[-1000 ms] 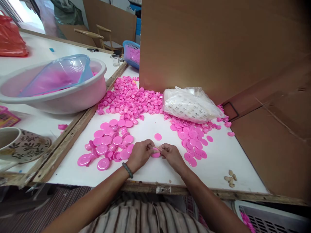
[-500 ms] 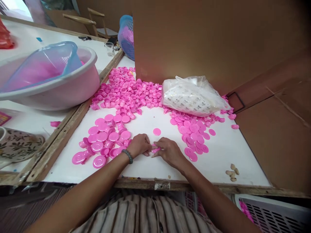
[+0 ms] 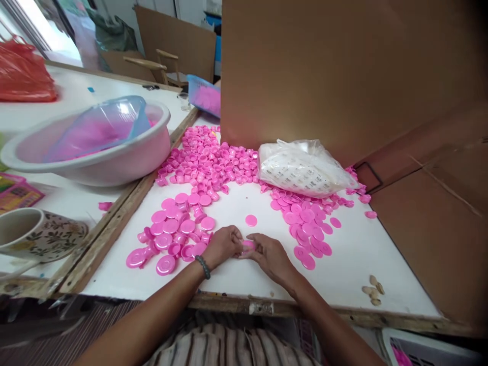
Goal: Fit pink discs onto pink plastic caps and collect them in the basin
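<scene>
Low over the white tabletop, both my hands meet at a small pink plastic disc [image 3: 248,245]. My right hand [image 3: 271,254] grips its right side, thumb below and fingers above. My left hand [image 3: 224,245], wearing a dark bead bracelet, is closed in a pinch at the disc's left edge; its fingertips are partly hidden. Just beyond lies one loose pink disc [image 3: 250,220]. Left of my hands is a cluster of pink saucers and small cups [image 3: 171,226]. To the right, flat pink discs [image 3: 307,229] lie overlapping.
Many tiny pink cups [image 3: 213,162] are heaped at the back, beside a clear bag of white printed material [image 3: 305,170]. A cardboard wall [image 3: 305,66] stands behind. At left are a big basin [image 3: 152,147] and a flowered mug [image 3: 57,236]. Several peanuts [image 3: 373,291] lie front right.
The camera view has tilted up and left, so the table sits lower in the picture. The disc between my hands is turned differently, and my right fingers have opened wider around it.
</scene>
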